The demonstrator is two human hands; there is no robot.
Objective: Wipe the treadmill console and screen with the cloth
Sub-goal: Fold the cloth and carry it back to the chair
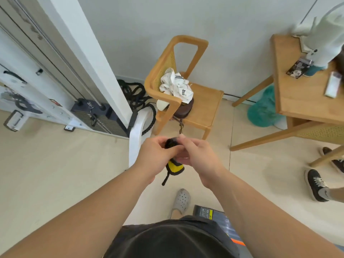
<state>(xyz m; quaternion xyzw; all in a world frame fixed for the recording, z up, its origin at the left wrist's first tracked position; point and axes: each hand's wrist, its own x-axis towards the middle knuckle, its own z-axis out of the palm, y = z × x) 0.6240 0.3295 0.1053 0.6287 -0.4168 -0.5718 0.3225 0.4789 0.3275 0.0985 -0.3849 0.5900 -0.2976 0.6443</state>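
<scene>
Both my hands are raised in front of me over the floor, holding one small object between them. It is a black and yellow item (174,167) with a black upper part (171,143) and a short black strap hanging below. My left hand (155,155) grips its left side with curled fingers. My right hand (197,155) holds its right side, fingertips pinching near the top. A dark corner of the treadmill (208,212) with a warning label shows at the bottom, beside my foot. The console and screen are out of view. No wiping cloth can be told apart.
A wooden chair (202,101) stands ahead with a white printed garment (176,86) and a brown bag on it. A white weight machine (46,81) fills the left. A wooden table (301,94) is at the right. Another person's shoes (316,185) stand nearby.
</scene>
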